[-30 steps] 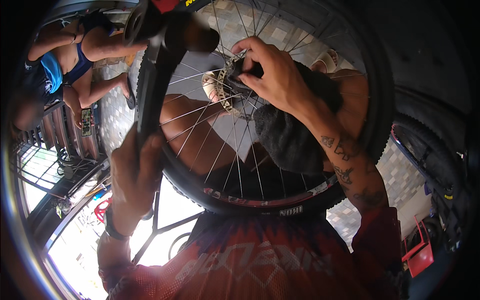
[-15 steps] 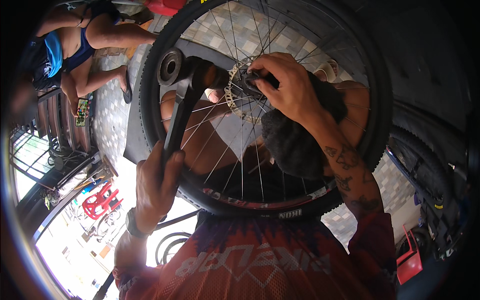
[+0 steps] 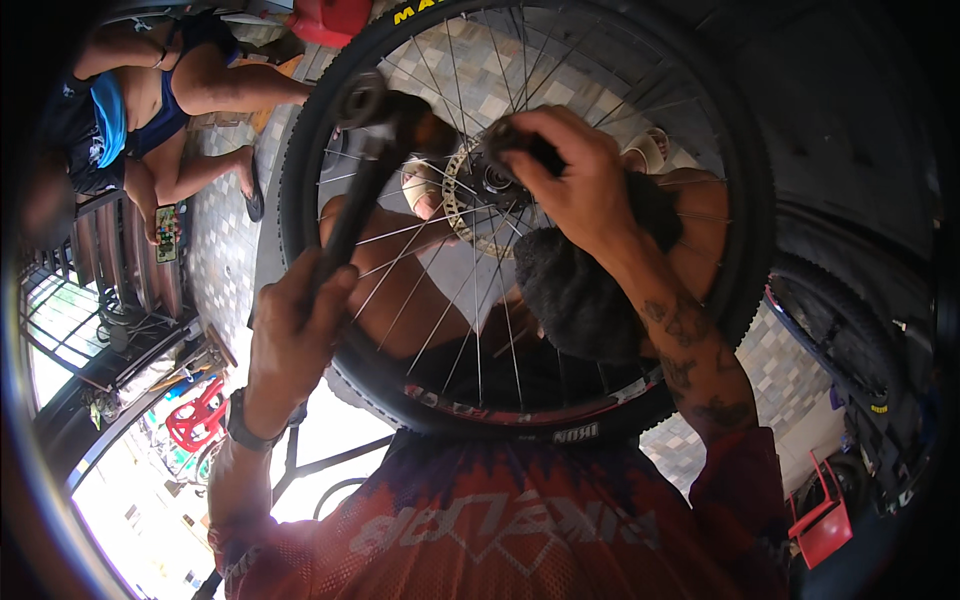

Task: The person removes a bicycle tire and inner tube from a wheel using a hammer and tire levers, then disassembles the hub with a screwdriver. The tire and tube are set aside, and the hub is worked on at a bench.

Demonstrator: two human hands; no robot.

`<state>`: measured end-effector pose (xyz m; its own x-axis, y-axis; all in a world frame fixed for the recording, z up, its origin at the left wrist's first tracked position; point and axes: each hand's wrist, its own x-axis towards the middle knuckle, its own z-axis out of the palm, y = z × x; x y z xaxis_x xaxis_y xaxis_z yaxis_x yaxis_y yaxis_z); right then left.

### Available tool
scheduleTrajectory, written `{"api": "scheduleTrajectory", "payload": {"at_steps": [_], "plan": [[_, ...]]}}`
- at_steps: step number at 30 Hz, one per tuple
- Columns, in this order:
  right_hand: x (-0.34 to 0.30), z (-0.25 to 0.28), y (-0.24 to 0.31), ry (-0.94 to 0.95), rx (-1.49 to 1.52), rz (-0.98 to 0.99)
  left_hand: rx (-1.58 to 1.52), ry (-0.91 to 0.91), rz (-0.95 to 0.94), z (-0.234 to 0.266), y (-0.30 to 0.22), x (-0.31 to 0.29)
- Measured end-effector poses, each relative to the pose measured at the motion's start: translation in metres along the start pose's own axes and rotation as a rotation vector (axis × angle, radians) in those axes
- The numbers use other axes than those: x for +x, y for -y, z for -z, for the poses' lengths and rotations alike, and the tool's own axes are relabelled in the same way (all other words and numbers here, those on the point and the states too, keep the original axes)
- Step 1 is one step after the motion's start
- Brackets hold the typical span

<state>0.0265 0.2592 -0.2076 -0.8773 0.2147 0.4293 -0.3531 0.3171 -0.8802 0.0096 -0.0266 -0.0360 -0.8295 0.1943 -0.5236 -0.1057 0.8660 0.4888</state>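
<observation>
A bicycle wheel (image 3: 748, 215) with a black knobbly tire lies tilted across my lap. Its hub (image 3: 496, 180) and pale brake disc (image 3: 455, 215) face me. My left hand (image 3: 300, 325) is closed round the handle of a double-faced mallet (image 3: 350, 215), whose blurred head hangs over the spokes left of the hub. Just above the hub, my right hand (image 3: 580, 175) pinches a small dark cylindrical piece (image 3: 503, 143), its exact kind unclear. The piece looks apart from the hub, and the mallet does not touch it. Below my right wrist rests a dark fuzzy, cloth-like thing (image 3: 575, 295).
At the upper left sits another person (image 3: 180, 90) with a phone (image 3: 166, 235) in hand. A red chair (image 3: 195, 415) stands at the left, and another red seat (image 3: 825, 520) at the lower right. Further bicycle tires (image 3: 830, 310) stand at the right. Tiles cover the floor.
My right hand has lifted the dark piece up off the hub, so the hub's end shows. My left hand and the mallet have shifted slightly left. The wheel has moved a little.
</observation>
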Motion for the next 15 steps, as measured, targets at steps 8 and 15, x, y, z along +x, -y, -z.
{"api": "scheduleTrajectory", "payload": {"at_steps": [8, 15], "plan": [[-0.021, 0.066, 0.116, 0.45, -0.305, -0.094, -0.472, -0.348, 0.138, 0.02, 0.084, -0.048], [-0.12, 0.047, 0.174, 1.217, -0.576, -0.432, -0.693, -0.475, 0.128, 0.021, 0.162, -0.126]]}}
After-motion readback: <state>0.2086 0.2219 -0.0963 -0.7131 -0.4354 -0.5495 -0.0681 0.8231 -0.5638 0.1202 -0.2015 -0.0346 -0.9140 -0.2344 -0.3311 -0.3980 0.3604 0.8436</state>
